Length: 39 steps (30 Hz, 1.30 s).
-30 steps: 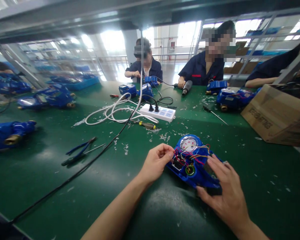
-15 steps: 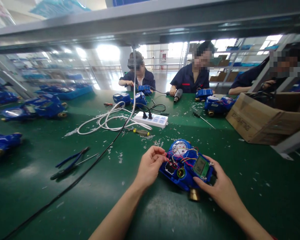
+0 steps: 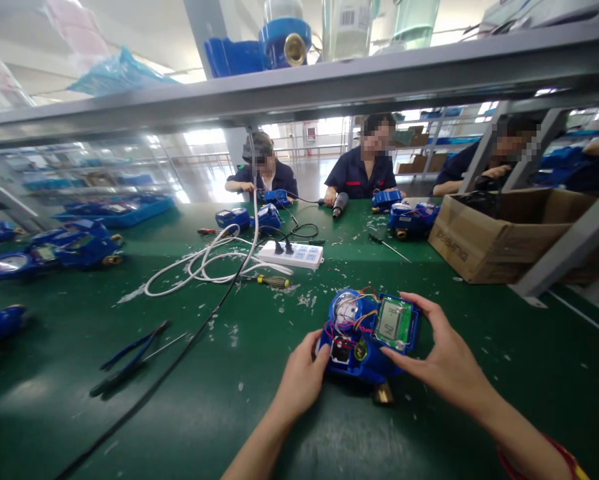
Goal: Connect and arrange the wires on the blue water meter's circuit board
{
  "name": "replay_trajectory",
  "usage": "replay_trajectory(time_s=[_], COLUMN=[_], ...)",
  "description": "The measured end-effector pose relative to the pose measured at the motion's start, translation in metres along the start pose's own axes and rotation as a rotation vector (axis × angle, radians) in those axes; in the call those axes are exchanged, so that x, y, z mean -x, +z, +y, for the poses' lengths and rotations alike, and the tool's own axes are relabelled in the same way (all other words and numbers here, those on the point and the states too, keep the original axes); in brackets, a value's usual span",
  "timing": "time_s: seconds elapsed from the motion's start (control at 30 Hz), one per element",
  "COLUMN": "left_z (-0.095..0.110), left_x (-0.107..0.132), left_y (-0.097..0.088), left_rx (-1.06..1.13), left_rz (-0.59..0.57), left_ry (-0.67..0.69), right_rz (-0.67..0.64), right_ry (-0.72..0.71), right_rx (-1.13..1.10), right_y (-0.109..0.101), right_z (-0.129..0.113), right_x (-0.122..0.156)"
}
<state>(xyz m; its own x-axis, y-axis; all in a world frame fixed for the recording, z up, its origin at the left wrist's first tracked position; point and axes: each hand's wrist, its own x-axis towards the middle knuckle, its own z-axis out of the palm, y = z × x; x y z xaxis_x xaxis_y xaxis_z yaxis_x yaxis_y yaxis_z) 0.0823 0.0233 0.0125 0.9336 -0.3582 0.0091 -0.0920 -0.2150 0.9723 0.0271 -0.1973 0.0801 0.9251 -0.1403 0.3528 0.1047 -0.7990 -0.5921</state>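
at the far left of the frame blue meters [image 3: 54, 245] lie along the edge of the green table [image 3: 54, 400], and lower down a pair of pliers [image 3: 129, 357] rests beside a black cable [image 3: 179, 353] that runs up toward the middle. a white cord [image 3: 199, 270] coils next to a power strip [image 3: 292, 254], with a yellow-handled screwdriver [image 3: 272, 281] just in front of it.

in the lower middle, the blue meter [image 3: 362, 337] has been lifted and tipped since a second ago: then it lay flatter on the table, with the left hand picking at its red and yellow wires and the right hand spread over its near end. now its open face points more toward the camera, the small green circuit board [image 3: 392, 322] shows plainly, and the brass fitting [image 3: 383, 395] hangs at its underside. judging by that, the wire-picking has paused and the unit is being turned for a look or a fresh hold.

the left hand [image 3: 299, 380] is loosely curled, thumb and fingertips pressed against the meter's left side by the black opening. the right hand [image 3: 446, 363] is spread wide, thumb low and fingers over the top right corner, clasping the casing beside the board.

at the right stands a cardboard box [image 3: 484, 247], and across the upper middle three other people sit at their own blue units.
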Motion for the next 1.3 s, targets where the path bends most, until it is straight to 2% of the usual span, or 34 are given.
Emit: replay_trajectory(time_s=[0.17, 0.3, 0.37, 0.43, 0.5, 0.57, 0.63, 0.7, 0.73, 0.77, 0.83, 0.9, 1.0, 1.1, 1.17, 1.2, 1.3], left_z=[0.014, 0.015, 0.013, 0.012, 0.016, 0.027, 0.045, 0.069, 0.083, 0.096, 0.120, 0.135, 0.136, 0.124, 0.115, 0.110, 0.097], left_x=[0.033, 0.044, 0.045, 0.044, 0.041, 0.034, 0.023, 0.008, 0.001, -0.007, -0.022, -0.034, -0.043, -0.039, -0.028, -0.021, 0.006], left_y=[0.037, 0.075, 0.090, 0.098, 0.094, 0.081, 0.063, 0.046, 0.040, 0.035, 0.029, 0.026, 0.021, 0.014, 0.011, 0.011, 0.015], left_rx=[0.075, 0.265, 0.324, 0.295, 0.155, -0.027, -0.145, -0.173, -0.154, -0.104, 0.038, 0.139, 0.178, 0.195, 0.197, 0.206, 0.331], left_rz=[-0.078, -0.119, -0.134, -0.139, -0.089, 0.037, 0.202, 0.282, 0.247, 0.151, -0.112, -0.318, -0.464, -0.620, -0.656, -0.617, -0.347], left_ry=[-0.050, -0.126, -0.133, -0.134, -0.119, -0.067, 0.042, 0.206, 0.284, 0.327, 0.344, 0.328, 0.293, 0.203, 0.161, 0.148, 0.062], right_rz=[0.001, 0.001, -0.019, -0.045, -0.066, -0.085, -0.089, -0.066, -0.046, -0.014, 0.057, 0.132, 0.210, 0.177, 0.124, 0.093, -0.038], right_ry=[0.027, 0.015, -0.074, -0.212, -0.352, -0.489, -0.628, -0.785, -0.877, -0.972, -1.171, -1.331, -1.475, -1.604, -1.671, -1.686, -1.645], right_rx=[-0.032, -0.039, 0.015, 0.136, 0.292, 0.441, 0.587, 0.708, 0.757, 0.798, 0.865, 0.894, 0.901, 0.900, 0.878, 0.862, 0.804], right_y=[-0.022, -0.037, -0.046, -0.058, -0.072, -0.087, -0.098, -0.102, -0.102, -0.100, -0.095, -0.091, -0.087, -0.085, -0.081, -0.078, -0.069], right_z=[0.011, 0.018, 0.021, 0.024, 0.027, 0.028, 0.026, 0.021, 0.017, 0.012, 0.001, -0.009, -0.018, -0.021, -0.025, -0.027, -0.033], right_x=[0.002, 0.006, 0.005, -0.002, -0.014, -0.027, -0.038, -0.047, -0.050, -0.053, -0.058, -0.063, -0.070, -0.073, -0.071, -0.069, -0.058])
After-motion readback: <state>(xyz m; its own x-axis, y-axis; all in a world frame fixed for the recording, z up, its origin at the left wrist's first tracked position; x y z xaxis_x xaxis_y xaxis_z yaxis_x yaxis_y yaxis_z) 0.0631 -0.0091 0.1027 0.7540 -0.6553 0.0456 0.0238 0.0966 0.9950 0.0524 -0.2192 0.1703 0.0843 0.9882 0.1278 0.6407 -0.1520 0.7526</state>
